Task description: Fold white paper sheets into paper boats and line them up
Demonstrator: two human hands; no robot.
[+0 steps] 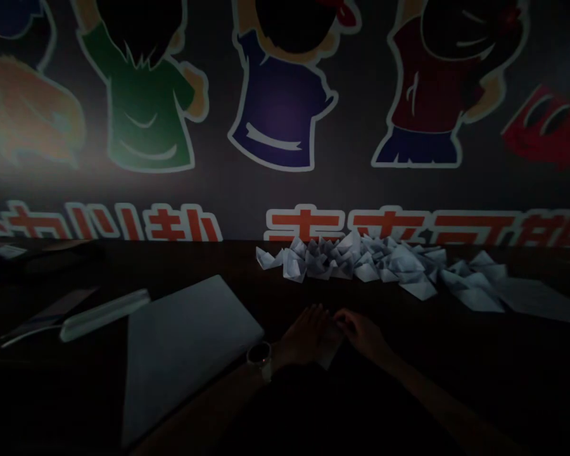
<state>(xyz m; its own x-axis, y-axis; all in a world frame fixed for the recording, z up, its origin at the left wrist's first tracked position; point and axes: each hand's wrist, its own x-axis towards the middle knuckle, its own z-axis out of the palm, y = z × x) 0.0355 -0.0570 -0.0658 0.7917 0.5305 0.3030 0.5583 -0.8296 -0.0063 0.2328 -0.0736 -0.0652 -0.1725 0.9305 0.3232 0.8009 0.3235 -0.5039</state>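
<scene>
The scene is very dim. My left hand (308, 334) lies flat, fingers stretched out, pressing on a pale sheet of paper (329, 356) on the dark table (456, 342). A watch (259, 354) is on that wrist. My right hand (361, 332) rests beside it with fingers curled onto the same paper, touching the left hand's fingertips. Most of the paper is hidden under both hands. A heap of several folded white paper boats (361, 259) lies just beyond the hands.
A closed grey laptop (180, 348) lies left of my hands. A long pale case (104, 315) and dark flat items sit further left. Flat white sheets (536, 297) lie at the right. A cartoon mural wall (275, 107) rises behind the table.
</scene>
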